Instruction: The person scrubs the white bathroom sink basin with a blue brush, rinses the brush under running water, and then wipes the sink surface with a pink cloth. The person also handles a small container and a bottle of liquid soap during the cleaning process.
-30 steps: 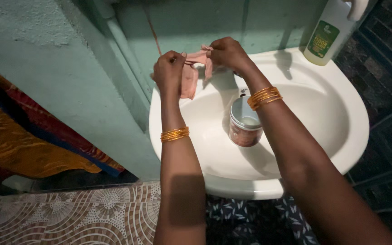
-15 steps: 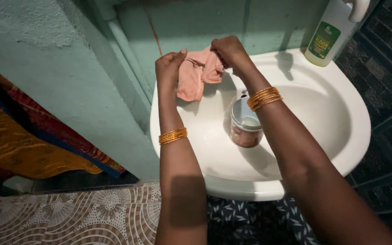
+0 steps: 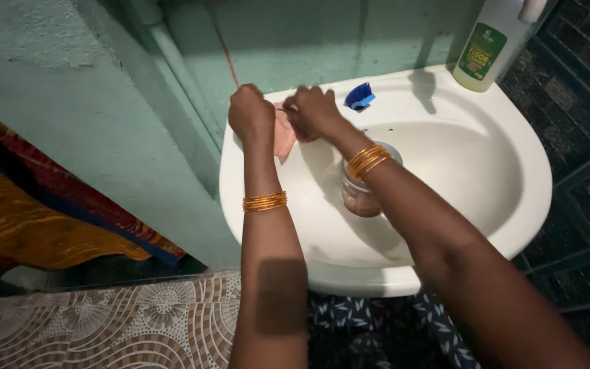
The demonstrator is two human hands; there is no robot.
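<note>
A white washbasin point(image 3: 513, 171) juts from the green wall. In its bowl, near the middle, stands a brown jar point(image 3: 358, 198) with a pale lid. On the rim at 12 o'clock lies a small blue object point(image 3: 358, 97); at 1 o'clock stands a white bottle point(image 3: 487, 49) with a green label

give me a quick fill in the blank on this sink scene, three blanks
1. Both hands, the left hand and the right hand, grip a small ____ cloth.
2. The jar stands inside the white ____.
3. The object on the sink rim behind the hands is ____ in colour.

Missing words: pink; sink; blue
</note>
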